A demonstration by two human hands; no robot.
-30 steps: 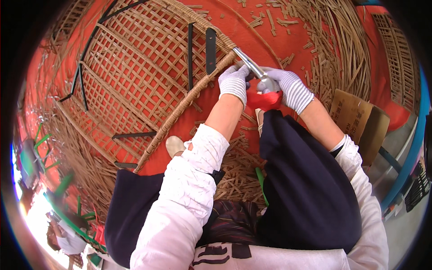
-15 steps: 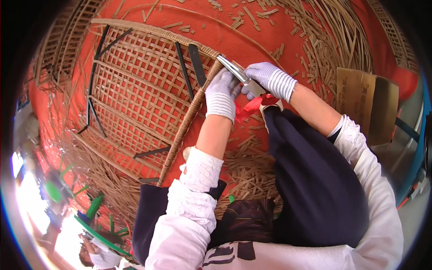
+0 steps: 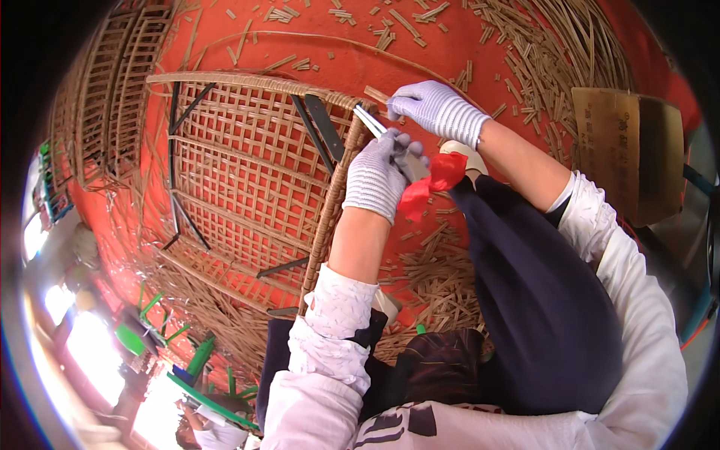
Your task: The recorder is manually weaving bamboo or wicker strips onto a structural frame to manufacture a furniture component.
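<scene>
Both gloved hands have shifted down the woven rattan panel [image 3: 247, 180]; the left hand [image 3: 379, 176] clasps red-handled shears [image 3: 409, 169] at its rim, the right hand [image 3: 431, 109] pinching a strand.

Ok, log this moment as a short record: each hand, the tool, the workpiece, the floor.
left hand: gloved left hand, gripping a metal cutter with red handles beside the panel's wrapped edge
right hand: gloved right hand, fingertips at the cutter's tip and the rim
workpiece: woven rattan lattice panel with dark frame bars, lying flat
floor: red floor strewn with cut cane pieces
nearby: cardboard box at the right
</scene>
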